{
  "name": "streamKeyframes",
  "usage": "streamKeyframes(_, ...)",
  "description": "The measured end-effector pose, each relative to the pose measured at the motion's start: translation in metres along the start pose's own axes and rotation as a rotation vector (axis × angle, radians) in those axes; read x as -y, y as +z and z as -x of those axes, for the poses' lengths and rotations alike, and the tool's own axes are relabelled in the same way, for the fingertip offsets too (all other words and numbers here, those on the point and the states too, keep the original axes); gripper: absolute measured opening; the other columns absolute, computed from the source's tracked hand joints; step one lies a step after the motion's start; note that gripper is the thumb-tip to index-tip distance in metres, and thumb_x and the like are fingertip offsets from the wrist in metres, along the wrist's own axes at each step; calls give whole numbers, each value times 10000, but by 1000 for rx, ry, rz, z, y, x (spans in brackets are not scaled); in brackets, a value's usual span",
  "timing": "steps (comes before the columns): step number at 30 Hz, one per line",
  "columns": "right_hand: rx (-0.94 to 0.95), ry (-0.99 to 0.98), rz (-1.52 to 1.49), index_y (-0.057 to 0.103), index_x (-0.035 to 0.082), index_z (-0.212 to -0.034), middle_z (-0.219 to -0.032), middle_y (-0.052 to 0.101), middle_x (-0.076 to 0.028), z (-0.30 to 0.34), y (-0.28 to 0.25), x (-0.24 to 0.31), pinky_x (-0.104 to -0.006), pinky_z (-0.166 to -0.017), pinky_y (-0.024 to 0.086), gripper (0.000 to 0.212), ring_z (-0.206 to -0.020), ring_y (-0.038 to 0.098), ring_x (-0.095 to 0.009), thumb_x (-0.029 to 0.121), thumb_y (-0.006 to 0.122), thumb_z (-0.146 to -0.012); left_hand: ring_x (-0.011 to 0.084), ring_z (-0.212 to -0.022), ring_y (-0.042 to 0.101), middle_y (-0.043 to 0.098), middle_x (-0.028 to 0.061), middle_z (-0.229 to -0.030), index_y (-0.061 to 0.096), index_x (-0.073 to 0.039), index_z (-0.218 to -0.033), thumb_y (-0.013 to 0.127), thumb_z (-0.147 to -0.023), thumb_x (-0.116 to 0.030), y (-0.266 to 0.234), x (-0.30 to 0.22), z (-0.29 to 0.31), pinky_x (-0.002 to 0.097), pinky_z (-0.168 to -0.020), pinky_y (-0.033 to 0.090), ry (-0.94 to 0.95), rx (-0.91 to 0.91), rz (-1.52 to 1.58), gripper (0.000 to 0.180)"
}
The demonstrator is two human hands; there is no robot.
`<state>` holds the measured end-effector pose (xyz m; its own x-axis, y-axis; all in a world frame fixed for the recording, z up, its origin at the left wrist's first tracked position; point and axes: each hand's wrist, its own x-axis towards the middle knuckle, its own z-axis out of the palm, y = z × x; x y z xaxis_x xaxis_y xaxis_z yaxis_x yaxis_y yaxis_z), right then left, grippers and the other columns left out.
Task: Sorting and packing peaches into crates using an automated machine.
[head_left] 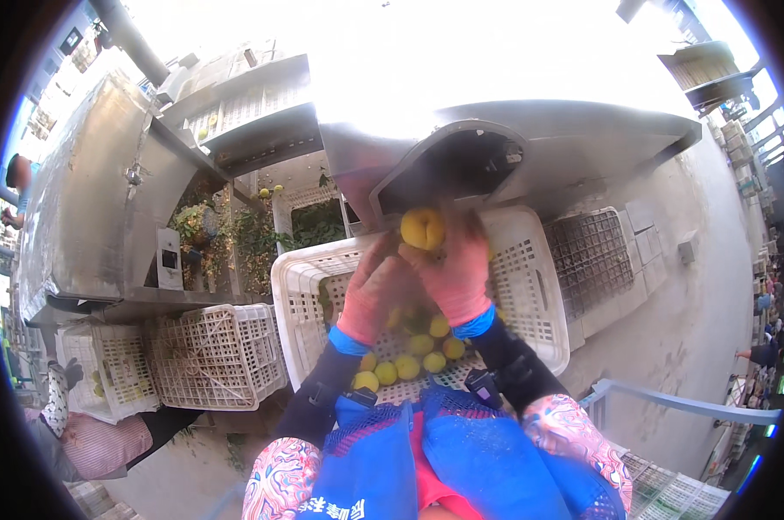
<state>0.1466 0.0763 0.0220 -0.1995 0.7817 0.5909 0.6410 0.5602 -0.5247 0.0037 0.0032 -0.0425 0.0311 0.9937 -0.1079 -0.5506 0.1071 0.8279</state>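
Beyond the far rim of the white crate [532,277], a wide metal panel [591,152] with a dark opening. Directly beneath both hands, the crate itself. Just beside its left wall, a second pale crate [205,360]. Over the white crate's middle, pink-gloved: the right hand [455,276], closed around a yellow fruit [422,230], and near it the left hand [370,299], fingers bent, cannot tell from the blur if gripping anything. Above the crate's far part, at the right hand's fingertips, the held fruit. On the crate's floor, lower than both hands, more yellow-green fruits [407,367], several touching.
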Motion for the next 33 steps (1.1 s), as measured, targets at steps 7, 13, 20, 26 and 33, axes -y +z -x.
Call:
streamKeyframes(7,-80,-264,370,635,0,-1210,-1190,654,-179,-42,52,-52,-497,-983,466,476,-1082,625,-360,277,741,-839,343,-1315,510,537,169,-1385,556,-154,-1379,684,-855,-340,-98,181,8,432,-1053,458,-111,298,-1660,571)
streamKeyframes(13,-25,430,-408,597,62,-1314,-1239,628,-138,44,29,-76,-444,-1044,440,432,-1182,588,-289,295,626,-950,376,-1194,579,588,153,-1280,621,-166,-1253,681,-816,-355,-103,173,3,495,-937,522,-327,465,-1691,480)
streamKeyframes(20,326,792,64,560,62,-1349,-1278,614,-149,154,60,-247,-420,-1019,476,493,-1196,592,-299,313,653,-935,370,-1119,622,621,166,-1232,583,-204,-1337,681,-841,-357,-77,186,-9,469,-899,537,-365,463,-1893,527)
streamKeyframes(26,566,748,100,531,48,-1379,-1326,588,-180,130,59,-261,-411,-1034,484,624,-1236,583,-336,354,734,-875,348,-1190,600,554,159,-1394,553,-187,-1396,707,-839,-330,-76,203,-30,469,-922,526,-236,667,-1627,595)
streamKeyframes(33,533,830,-526,543,63,-1383,-1131,692,-154,65,-5,-136,-370,-865,552,636,-1022,674,-216,287,758,-828,261,-1131,622,628,96,-1256,539,-81,-1362,764,-844,-265,-75,153,-24,406,-954,522,-82,246,-809,594)
